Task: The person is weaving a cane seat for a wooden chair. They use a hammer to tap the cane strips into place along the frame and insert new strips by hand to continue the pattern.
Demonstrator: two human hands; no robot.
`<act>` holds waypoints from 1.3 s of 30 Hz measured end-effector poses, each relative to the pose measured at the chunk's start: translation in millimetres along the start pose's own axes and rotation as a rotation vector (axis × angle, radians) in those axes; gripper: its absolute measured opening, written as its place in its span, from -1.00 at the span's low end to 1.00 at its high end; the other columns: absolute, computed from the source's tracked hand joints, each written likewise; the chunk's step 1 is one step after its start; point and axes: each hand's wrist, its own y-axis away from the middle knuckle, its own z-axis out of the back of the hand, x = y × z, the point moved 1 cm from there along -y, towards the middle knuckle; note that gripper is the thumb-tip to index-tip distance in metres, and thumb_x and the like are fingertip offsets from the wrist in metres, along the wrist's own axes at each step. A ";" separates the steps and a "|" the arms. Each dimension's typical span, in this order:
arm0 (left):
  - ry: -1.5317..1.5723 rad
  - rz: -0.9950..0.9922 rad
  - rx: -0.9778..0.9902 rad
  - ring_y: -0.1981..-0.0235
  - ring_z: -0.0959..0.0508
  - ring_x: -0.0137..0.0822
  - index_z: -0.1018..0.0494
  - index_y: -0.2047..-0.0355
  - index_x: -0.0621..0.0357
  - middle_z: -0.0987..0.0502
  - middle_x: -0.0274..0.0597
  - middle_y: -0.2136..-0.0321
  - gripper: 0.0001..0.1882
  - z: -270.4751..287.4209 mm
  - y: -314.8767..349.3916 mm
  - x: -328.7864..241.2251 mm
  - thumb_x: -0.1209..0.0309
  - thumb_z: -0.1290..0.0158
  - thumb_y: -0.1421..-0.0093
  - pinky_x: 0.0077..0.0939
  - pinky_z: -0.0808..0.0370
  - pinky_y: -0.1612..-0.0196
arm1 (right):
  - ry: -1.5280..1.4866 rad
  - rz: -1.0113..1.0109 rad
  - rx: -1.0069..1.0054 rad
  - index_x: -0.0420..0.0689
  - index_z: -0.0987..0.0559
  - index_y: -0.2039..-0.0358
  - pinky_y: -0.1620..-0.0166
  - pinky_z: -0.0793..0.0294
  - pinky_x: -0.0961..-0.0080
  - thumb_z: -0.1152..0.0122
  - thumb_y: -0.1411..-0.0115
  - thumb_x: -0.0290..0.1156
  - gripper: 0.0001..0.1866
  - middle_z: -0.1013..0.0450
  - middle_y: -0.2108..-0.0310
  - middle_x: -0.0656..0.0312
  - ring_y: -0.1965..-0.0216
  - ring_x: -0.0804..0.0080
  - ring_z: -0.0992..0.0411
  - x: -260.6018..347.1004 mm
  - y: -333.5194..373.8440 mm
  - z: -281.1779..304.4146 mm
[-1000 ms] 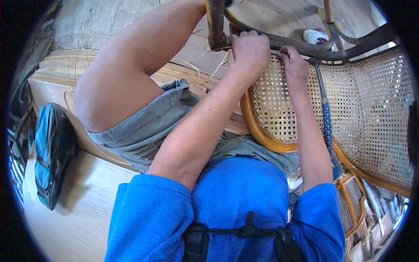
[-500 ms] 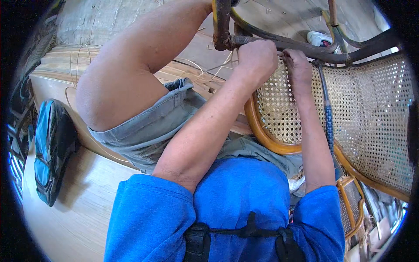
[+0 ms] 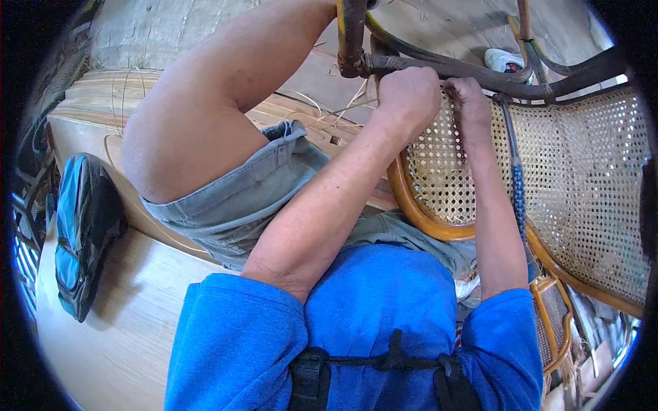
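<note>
A cane chair with a dark frame lies against my lap, its woven cane panel (image 3: 439,181) facing me inside a honey-brown curved rim (image 3: 428,226). My left hand (image 3: 411,99) is closed in a fist at the panel's top edge, just below the dark frame bar (image 3: 445,67). From the fist's left side sticks out a thin cane strip (image 3: 358,104). Close beside it, my right hand (image 3: 471,106) has its fingers bent in a pinch at the same edge. Whatever lies between those fingertips is hidden.
A dark strut with blue wrapping (image 3: 517,195) runs down right of my forearm, with a second woven panel (image 3: 582,178) beyond. Another small cane piece (image 3: 552,322) stands lower right. A teal and black bag (image 3: 79,236) lies on the pale board (image 3: 130,329) at left.
Both hands stay at the panel's edge. My left hand has shifted slightly right, toward my right hand, and the strip seen between them is now hidden. The chair has shifted very slightly.
</note>
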 end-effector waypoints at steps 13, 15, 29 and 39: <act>-0.148 0.067 -0.062 0.52 -0.61 -0.08 -0.52 0.53 0.18 -0.56 -0.01 0.56 -0.82 2.3 -4.8 4.4 0.41 0.06 -0.06 -0.22 -0.55 0.48 | 0.401 0.075 0.185 -0.05 -0.56 0.31 0.14 -0.39 0.26 0.04 -0.11 -0.39 -0.80 -0.43 0.28 0.02 0.19 0.00 -0.42 20.2 -13.7 13.6; -0.118 0.096 -0.061 0.49 -0.61 -0.07 -0.52 0.51 0.18 -0.57 -0.01 0.53 -0.82 1.5 -5.4 7.7 0.41 0.07 -0.07 -0.21 -0.55 0.46 | 0.350 0.041 0.224 -0.04 -0.55 0.30 0.15 -0.40 0.25 0.07 -0.14 -0.36 -0.79 -0.42 0.29 0.01 0.19 -0.01 -0.42 26.0 -14.6 13.8; -0.157 0.061 -0.028 0.39 -0.60 -0.03 -0.52 0.46 0.19 -0.57 0.04 0.44 -0.80 -7.4 -12.5 15.3 0.39 0.08 -0.06 -0.19 -0.53 0.31 | 0.514 0.102 0.184 -0.03 -0.51 0.28 0.20 -0.43 0.23 0.04 -0.11 -0.43 -0.81 -0.39 0.26 0.05 0.19 0.04 -0.42 24.6 -12.3 11.0; -0.173 0.060 -0.059 0.41 -0.57 0.09 -0.50 0.44 0.19 -0.55 0.11 0.48 -0.79 -15.1 -14.0 23.8 0.35 0.08 -0.07 -0.07 -0.50 0.29 | 0.426 -0.214 -0.046 -0.22 -0.42 0.02 0.04 -0.37 0.28 -0.16 -0.04 -0.42 -0.55 -0.42 0.16 -0.03 0.13 0.06 -0.40 15.5 46.9 112.7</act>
